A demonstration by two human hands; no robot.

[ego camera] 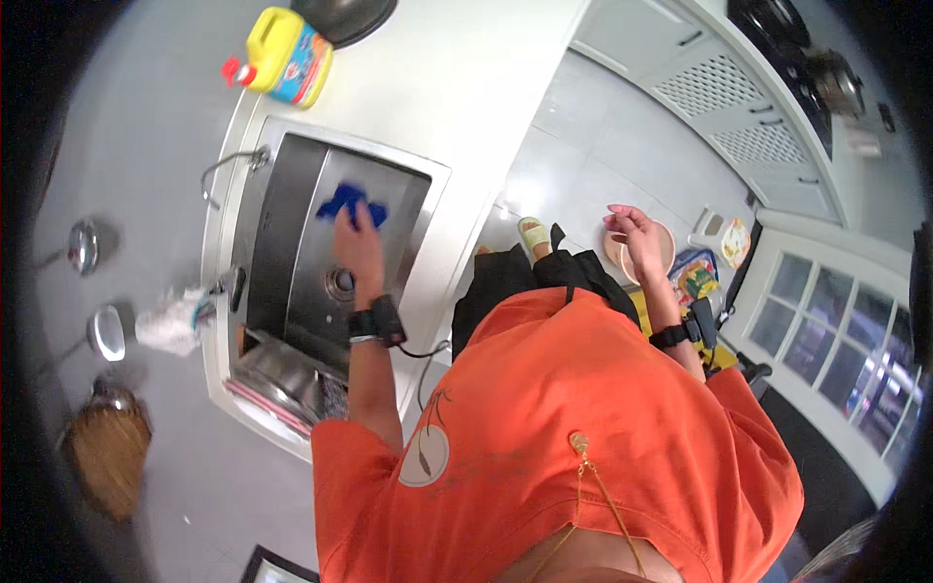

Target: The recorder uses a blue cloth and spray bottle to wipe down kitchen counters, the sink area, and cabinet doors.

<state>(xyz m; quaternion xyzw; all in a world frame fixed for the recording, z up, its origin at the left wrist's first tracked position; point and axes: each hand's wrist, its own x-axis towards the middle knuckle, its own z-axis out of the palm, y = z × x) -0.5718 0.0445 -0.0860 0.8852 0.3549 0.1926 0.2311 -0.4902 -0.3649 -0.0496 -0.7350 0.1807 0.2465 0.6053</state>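
Observation:
My left hand (358, 244) reaches down into the stainless steel sink (437, 193) and has its fingers on a crumpled blue cloth (348, 198). The cloth hangs over or rests on the basin bottom; blur hides which. Just below the hand lies the round sink drain (340, 283). My right hand (635, 237) is raised away from the counter, its fingers loosely bent, the thumb apart and nothing held. Behind it, on the floor, stands a pale pink basin (662, 251).
A yellow detergent jug (280, 58) stands beside the sink's far corner, near a dark pan (350, 18). A thin tap (233, 160) and a main faucet (237, 288) line the wall side. Metal dishware (280, 375) fills the near sink end. Packaged goods (696, 275) lie by the basin.

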